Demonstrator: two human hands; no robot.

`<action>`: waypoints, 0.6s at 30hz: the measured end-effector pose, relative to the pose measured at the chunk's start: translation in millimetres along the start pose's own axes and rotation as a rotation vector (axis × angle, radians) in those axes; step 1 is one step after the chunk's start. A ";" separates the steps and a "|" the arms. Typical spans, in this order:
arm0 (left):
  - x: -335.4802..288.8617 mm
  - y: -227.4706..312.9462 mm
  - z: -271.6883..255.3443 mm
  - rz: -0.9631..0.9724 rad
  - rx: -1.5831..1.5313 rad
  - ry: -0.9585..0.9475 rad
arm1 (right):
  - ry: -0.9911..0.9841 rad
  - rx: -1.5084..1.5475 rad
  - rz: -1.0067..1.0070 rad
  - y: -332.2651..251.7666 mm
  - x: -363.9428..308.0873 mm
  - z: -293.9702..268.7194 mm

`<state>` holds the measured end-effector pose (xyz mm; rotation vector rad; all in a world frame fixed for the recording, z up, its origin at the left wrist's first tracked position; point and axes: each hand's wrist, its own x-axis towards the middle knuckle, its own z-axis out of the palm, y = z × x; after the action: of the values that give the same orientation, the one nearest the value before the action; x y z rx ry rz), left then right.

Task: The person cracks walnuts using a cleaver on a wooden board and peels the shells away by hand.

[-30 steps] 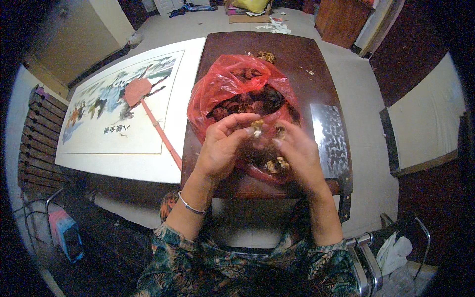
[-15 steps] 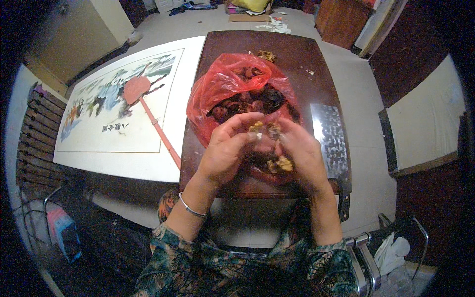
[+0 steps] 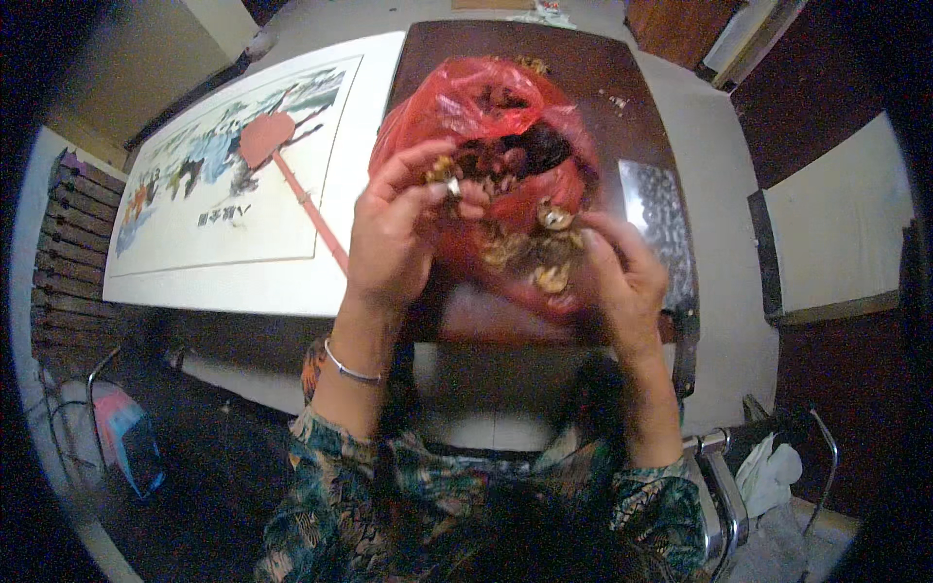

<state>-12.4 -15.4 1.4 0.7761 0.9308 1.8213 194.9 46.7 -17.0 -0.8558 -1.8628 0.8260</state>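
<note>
My left hand (image 3: 389, 233) is raised over the left edge of a red plastic bag (image 3: 413, 112), its curled fingers around a broken walnut piece (image 3: 442, 173) with a pale bit near the thumb. Lower on the right, my right hand (image 3: 627, 277) pinches a piece of walnut shell (image 3: 554, 220) between thumb and fingers. The open bag holds dark round nuts (image 3: 501, 160), partly hidden by its folds. Light-brown walnut pieces (image 3: 552, 280) lie at the near side of the bag, between my hands; motion blurs some of them.
The bag sits on a dark brown table (image 3: 437, 44). A white panel with a horse painting (image 3: 175, 233) adjoins it on the left, with a pink fly swatter (image 3: 269, 136) on top. Brown nut scraps (image 3: 533, 65) lie beyond the bag. A shiny patterned sheet (image 3: 653, 228) lies at the right edge.
My hands were close together over the bag and have come apart. The left moved left and up with its walnut piece, the right to the right. The whole view has shifted slightly.
</note>
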 end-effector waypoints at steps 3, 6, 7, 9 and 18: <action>-5.8 15.8 -15.3 0.047 -0.024 -0.030 | -0.037 0.096 0.210 -21.5 -20.1 -7.7; -31.0 23.2 -22.3 0.096 0.014 0.031 | -0.107 -0.060 -0.026 -15.4 -47.8 -10.1; -34.1 25.1 -23.0 0.103 -0.002 0.035 | -0.112 -0.068 0.035 -18.1 -47.9 -16.5; -50.0 23.6 -31.8 0.063 -0.006 0.069 | -0.018 -0.030 0.134 -29.8 -43.0 -21.4; -119.1 4.1 -80.0 -0.147 -0.116 0.250 | -0.215 -0.032 0.258 -20.7 -85.1 -29.7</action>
<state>-34.0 -147.3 -50.6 0.4027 1.0031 1.8508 247.7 -28.5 -27.0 -1.0784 -1.9808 1.0853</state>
